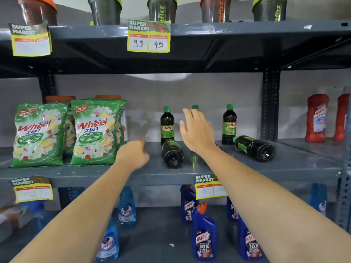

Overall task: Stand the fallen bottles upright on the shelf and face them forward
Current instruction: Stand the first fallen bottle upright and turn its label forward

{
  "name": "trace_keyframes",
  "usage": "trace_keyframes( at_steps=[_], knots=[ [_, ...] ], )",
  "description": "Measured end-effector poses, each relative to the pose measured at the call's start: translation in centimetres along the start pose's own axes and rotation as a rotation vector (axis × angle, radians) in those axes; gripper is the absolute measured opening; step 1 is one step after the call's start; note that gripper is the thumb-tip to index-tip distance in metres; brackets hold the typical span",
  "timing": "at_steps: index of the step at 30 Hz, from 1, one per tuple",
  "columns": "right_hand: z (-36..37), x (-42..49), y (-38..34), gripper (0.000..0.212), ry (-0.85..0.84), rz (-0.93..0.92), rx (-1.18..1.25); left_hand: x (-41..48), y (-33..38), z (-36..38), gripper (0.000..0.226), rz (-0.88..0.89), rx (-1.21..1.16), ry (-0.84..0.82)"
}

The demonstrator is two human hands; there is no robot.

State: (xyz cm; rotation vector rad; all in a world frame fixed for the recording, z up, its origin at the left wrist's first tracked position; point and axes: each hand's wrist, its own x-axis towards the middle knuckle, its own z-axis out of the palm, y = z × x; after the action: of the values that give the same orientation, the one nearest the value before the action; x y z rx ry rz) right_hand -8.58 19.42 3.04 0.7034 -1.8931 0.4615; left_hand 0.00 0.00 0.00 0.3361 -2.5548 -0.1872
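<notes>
Two dark plastic bottles with green caps lie fallen on the grey metal shelf [133, 173]: one fallen bottle [171, 153] with its base toward the camera, at the foot of an upright bottle labelled SUNNY [167, 125]; the other fallen bottle [254, 148] on its side, cap beside a second upright bottle [229, 124]. A third green cap [195, 107] shows behind the right hand [197, 130], which is spread, fingers extended, gripping nothing. The left hand [133, 153] is loosely curled and empty, just left of the nearer fallen bottle. Green detergent bags [95, 131] stand at left.
</notes>
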Motion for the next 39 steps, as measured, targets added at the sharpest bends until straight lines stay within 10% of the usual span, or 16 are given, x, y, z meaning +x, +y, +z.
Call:
trace_keyframes(
  at_steps=[6,13,21,30,39],
  knots=[
    [1.2,-0.5,-3.4,0.028,-0.353,0.319,0.061,-2.6,0.6,2.9,0.046,0.078,-0.017,-0.359],
    [0.6,-0.1,-3.7,0.059,-0.825,0.705,0.278,-4.9,0.9,4.8,0.048,0.042,0.023,0.047],
    [1.3,0.5,-5.7,0.060,-1.049,0.799,0.426,-4.7,0.5,5.3,0.050,0.085,0.030,0.117],
    [4.4,-1.0,-3.9,0.059,-0.453,0.954,0.622,-4.5,0.4,5.7,0.045,0.098,0.030,0.157],
    [4.9,-1.5,-3.9,0.073,-0.293,0.773,0.707,-4.4,0.2,6.0,0.042,0.105,0.048,0.195]
  ],
)
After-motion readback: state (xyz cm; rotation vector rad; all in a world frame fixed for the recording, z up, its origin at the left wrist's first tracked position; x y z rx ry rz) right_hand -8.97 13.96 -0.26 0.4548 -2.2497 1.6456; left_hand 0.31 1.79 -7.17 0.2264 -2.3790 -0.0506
